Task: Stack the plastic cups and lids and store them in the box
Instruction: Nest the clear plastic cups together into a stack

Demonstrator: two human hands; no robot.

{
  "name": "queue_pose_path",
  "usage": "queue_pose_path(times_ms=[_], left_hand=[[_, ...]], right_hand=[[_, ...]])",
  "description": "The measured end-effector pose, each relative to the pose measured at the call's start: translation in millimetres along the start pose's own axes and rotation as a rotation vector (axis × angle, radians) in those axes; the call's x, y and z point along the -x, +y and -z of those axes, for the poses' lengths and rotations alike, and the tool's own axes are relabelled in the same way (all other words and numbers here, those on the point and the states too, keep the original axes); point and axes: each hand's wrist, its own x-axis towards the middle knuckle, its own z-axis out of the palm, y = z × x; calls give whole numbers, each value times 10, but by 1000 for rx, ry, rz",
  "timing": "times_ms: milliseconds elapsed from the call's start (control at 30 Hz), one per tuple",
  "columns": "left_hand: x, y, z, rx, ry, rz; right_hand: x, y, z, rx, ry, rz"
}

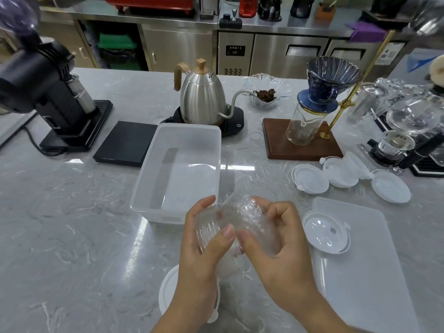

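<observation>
Nearest the camera, at 6 o'clock, a white lid [168,288] lies on the grey marbled worktop [72,236], partly hidden under the person's left forearm. Just above it both hands meet on a nested stack of clear ribbed plastic cups [236,221], held on its side above the worktop. The left hand [204,239] curls around the stack's left end, thumb across the front; the right hand [271,236] wraps the right end, fingers bent over the top and thumb pressed beside the left thumb.

At 3 o'clock of the hands, a translucent box lid [365,272] lies flat, and a round cup lid [326,233] rests on its near-left corner. Directly beyond the hands, at 12 o'clock, stands the open translucent box [149,186], with nothing visible inside.

Farther out at 2 o'clock, three more white lids [348,179] sit in a loose row, the middle ones overlapping. Behind the box a steel gooseneck kettle [203,97] stands on its black base; a black scale [126,144] and a black grinder [48,92] lie toward 10 o'clock, and a blue dripper [329,85] on a wooden stand sits at 1 o'clock.
</observation>
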Motion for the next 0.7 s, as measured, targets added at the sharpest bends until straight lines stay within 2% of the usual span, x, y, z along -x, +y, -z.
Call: queue_pose_path(times_ms=[133, 433, 567, 700], left_hand=[[-12, 2, -23, -31, 23, -51], [-23, 18, 26, -90, -57, -57], [-45, 51, 87, -72, -22, -49], [-30, 62, 106, -130, -88, -54]], right_hand=[[64, 4, -94, -36, -116, 76], [79, 0, -115, -68, -297, 82], [54, 8, -51, 65, -387, 59], [8, 7, -24, 152, -414, 31]])
